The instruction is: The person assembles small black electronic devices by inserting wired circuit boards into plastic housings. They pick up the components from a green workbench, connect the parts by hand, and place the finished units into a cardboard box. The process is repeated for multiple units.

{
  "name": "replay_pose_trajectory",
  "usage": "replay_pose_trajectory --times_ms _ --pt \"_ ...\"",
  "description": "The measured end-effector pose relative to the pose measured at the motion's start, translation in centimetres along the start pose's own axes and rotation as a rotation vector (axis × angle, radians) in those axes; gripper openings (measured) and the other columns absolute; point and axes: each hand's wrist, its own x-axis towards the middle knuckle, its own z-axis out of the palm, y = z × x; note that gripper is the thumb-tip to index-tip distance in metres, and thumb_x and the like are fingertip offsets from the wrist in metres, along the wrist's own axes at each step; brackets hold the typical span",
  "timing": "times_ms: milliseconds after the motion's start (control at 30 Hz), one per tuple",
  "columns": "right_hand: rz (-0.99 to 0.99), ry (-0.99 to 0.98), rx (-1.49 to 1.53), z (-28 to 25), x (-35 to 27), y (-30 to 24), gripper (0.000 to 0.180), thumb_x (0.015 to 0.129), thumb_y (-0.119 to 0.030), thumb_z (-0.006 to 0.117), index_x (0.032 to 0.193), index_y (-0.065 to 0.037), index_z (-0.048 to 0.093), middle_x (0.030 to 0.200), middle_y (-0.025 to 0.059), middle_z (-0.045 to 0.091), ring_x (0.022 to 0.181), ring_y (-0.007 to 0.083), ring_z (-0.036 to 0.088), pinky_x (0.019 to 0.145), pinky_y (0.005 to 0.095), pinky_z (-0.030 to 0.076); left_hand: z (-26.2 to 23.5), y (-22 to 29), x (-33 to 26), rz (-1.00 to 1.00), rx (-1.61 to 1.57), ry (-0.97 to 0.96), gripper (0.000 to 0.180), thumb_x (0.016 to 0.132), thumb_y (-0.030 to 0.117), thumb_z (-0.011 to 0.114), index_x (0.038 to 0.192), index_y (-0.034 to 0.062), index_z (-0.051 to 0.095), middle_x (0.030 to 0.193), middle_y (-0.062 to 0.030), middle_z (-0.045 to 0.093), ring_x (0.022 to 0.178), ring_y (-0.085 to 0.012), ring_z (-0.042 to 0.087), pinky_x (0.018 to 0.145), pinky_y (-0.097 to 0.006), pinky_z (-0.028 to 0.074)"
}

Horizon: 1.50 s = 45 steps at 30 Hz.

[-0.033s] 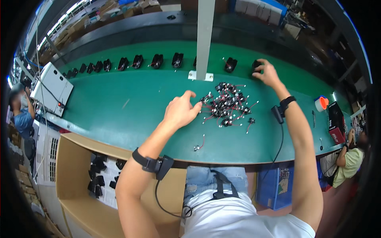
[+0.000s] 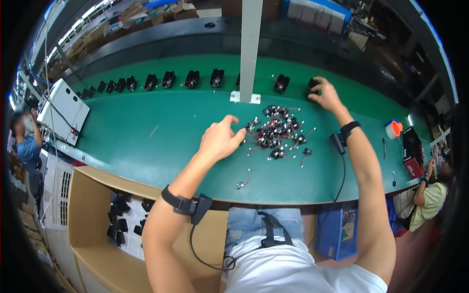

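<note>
On the green belt at the far right, my right hand (image 2: 324, 94) has its thumb and fingers around a small black plastic housing (image 2: 311, 86). To its left another open black housing (image 2: 282, 83) stands with a wired part inside. My left hand (image 2: 220, 138) is held over the bench with thumb and forefinger apart and nothing visible between them. Its fingertips are beside the left edge of a pile of small black parts with red and black wires and white connectors (image 2: 277, 131). One such wired part (image 2: 242, 185) lies alone near the bench's front edge.
A row of black housings (image 2: 192, 79) runs leftward along the belt. Between belt and pile rises a grey post (image 2: 251, 53). A cardboard box (image 2: 90, 215) with black housings stands below left, a blue bin (image 2: 337, 234) below right. People sit at both sides.
</note>
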Motion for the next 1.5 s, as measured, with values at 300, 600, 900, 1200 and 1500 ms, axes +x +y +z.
replay_pose_trajectory --times_ms 300,600,900,1200,1500 --pt "-0.052 -0.182 0.028 0.6 1.5 -5.3 0.045 0.076 -0.028 0.077 0.114 -0.004 0.072 0.151 0.0211 0.043 0.14 0.0395 0.04 0.115 0.0467 0.034 -11.4 -3.8 -5.8 -0.094 -0.273 0.154 0.038 0.094 0.028 0.064 0.116 -0.003 0.061 0.078 -0.0096 0.072 0.063 -0.0123 0.065 0.062 -0.028 0.051" --pt "0.061 -0.058 0.578 -3.9 -10.2 -2.4 0.032 0.101 -0.014 0.055 0.131 -0.004 0.059 0.151 0.0107 0.045 0.138 0.0233 0.044 0.111 0.0378 0.037 -20.9 -29.6 -38.1 -1.078 0.306 0.854 0.068 0.077 0.052 0.071 0.124 0.0033 0.061 0.117 -0.0277 0.067 0.111 -0.0377 0.065 0.095 -0.045 0.051" --pt "0.357 0.09 0.589 -7.8 -18.3 -7.2 0.035 0.105 -0.018 0.049 0.132 0.002 0.059 0.135 0.01 0.06 0.126 0.0185 0.054 0.109 0.0336 0.037 0.0 -31.4 -46.7 -1.586 0.16 0.172 0.117 0.073 0.077 0.065 0.153 0.0004 0.026 0.151 -0.0374 0.026 0.136 -0.0539 0.036 0.112 -0.053 0.035" --pt "0.51 0.038 0.737 -4.2 -20.9 -7.4 0.035 0.104 -0.021 0.052 0.129 0.001 0.061 0.132 0.0099 0.061 0.125 0.0196 0.055 0.104 0.0337 0.041 -2.5 -23.0 -41.5 -1.34 -0.652 -0.642 0.12 0.066 0.073 0.075 0.156 0.009 0.028 0.162 -0.0232 0.019 0.141 -0.0513 0.029 0.109 -0.063 0.034" --pt "0.483 0.055 0.74 -3.4 -21.8 -6.7 0.031 0.101 -0.015 0.056 0.127 0.003 0.062 0.127 0.0113 0.063 0.12 0.0191 0.057 0.105 0.0312 0.041 1.6 -20.2 -40.2 -1.05 -0.072 -1.07 0.127 0.056 0.064 0.084 0.157 0.0115 0.028 0.156 -0.0167 0.037 0.143 -0.0356 0.037 0.111 -0.055 0.038"
